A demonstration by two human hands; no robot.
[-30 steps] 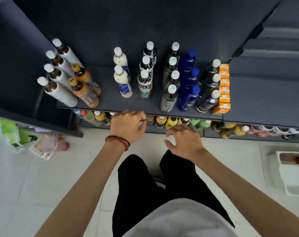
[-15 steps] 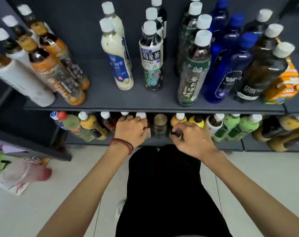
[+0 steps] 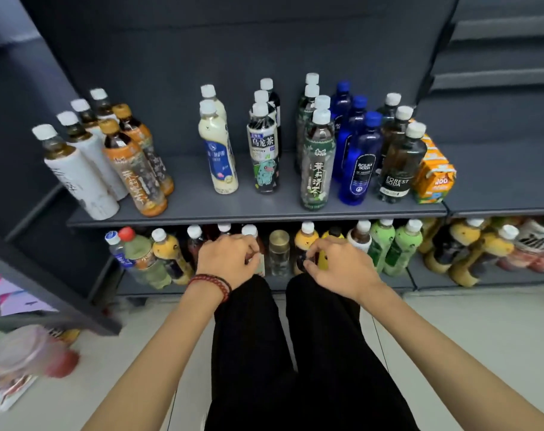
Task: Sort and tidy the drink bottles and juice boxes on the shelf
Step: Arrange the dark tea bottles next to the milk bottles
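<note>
Camera has pulled back since half a second ago: the upper shelf now shows end to end and its bottles look smaller. Both grips stay down at the lower shelf. The left grip is curled round a white-capped bottle, and the right grip pinches a yellow-shouldered bottle, same as before.

Count time! Up and left of the left grip: 4 white-sleeved bottles, 2 orange-capped teas. Straight above it: 2 cream bottles, 3 oolong teas. Above the right grip: 4 green-label teas, 3 blue bottles, 3 dark sodas. Further right sits a row of orange juice boxes, too overlapped to count. Between the grips: 1 gold-lidded jar.
</note>
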